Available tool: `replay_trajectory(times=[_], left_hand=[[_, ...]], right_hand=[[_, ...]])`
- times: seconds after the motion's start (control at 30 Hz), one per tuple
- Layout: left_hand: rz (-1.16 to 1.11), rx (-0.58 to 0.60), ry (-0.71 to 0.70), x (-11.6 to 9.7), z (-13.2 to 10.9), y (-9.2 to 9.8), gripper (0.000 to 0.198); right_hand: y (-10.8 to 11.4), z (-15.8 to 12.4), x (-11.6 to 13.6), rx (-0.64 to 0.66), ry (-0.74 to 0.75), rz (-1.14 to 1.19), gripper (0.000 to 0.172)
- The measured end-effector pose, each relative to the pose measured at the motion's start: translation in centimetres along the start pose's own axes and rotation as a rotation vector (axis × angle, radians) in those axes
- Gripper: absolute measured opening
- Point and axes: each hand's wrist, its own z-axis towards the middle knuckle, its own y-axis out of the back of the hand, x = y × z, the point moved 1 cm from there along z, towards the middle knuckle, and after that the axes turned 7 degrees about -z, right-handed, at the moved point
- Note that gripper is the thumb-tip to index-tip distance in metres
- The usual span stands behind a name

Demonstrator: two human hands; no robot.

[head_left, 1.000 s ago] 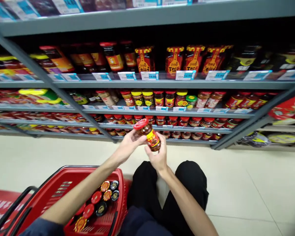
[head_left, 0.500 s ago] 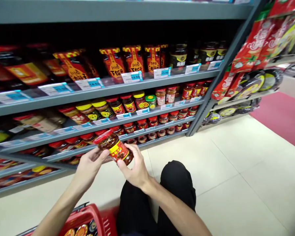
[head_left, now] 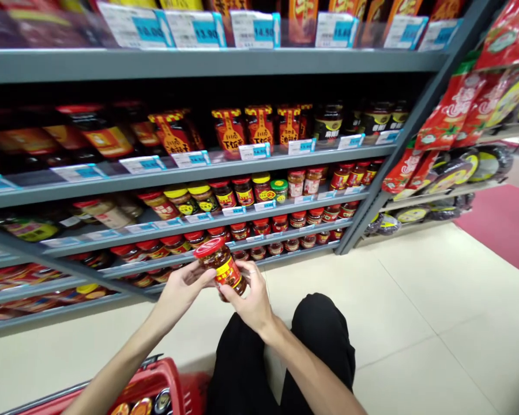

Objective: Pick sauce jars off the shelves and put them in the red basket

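Observation:
A glass jar of dark sauce with a red lid and a red and yellow label is held between both hands, above my knees and in front of the lower shelves. It tilts to the left, lid end up. My left hand grips its upper left side, thumb toward the label. Around the lower right side are the fingers of my right hand, with a thin ring on one finger. The fingertips behind the jar are hidden.
Shelves ahead carry rows of sauce jars and price tags. A red shopping basket with several lidded jars stands at lower left. Red sauce pouches hang at the right. Pale floor tiles lie beside my black-trousered knees.
The view has tipped upward and shifted left, showing a higher shelf. The jar stands a little more upright, its lid top more visible. Both hands still hold it.

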Motion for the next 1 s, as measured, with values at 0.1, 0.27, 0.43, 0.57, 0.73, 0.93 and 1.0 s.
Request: replay_trajectory(times=[0.1,0.27,0.43,0.57,0.73,0.93,1.0], left_hand=[[-0.002,0.001,0.007,0.4,-0.6,0.9,0.072],[0.064,-0.039,0.011,2.1,-2.0,2.8,0.074],[0.054,-0.066,0.047,4.0,-3.0,4.3,0.071],[0.021,-0.049,0.009,5.3,-3.9,4.5,0.063],[0.013,-0.010,-0.055,6.0,-4.7,5.5,0.057],[-0.012,-0.027,-0.080,6.4,-6.9,6.7,0.052],[-0.043,-0.019,-0.096,6.6,-7.6,7.0,0.051]], right_hand=[[-0.7,-0.1,-0.5,0.084,0.015,0.008,0.057],[-2.1,-0.9,-1.0,0.197,-0.009,-0.012,0.068],[-3.1,-1.8,-1.7,0.289,-0.007,-0.048,0.069],[-3.5,-2.7,-2.0,0.330,-0.046,-0.009,0.065],[-5.0,-3.4,-2.2,0.347,-0.153,0.092,0.058],[-6.1,-4.3,-2.1,0.443,-0.163,0.102,0.057],[-6.3,-4.4,-2.2,0.481,-0.138,0.100,0.057]])
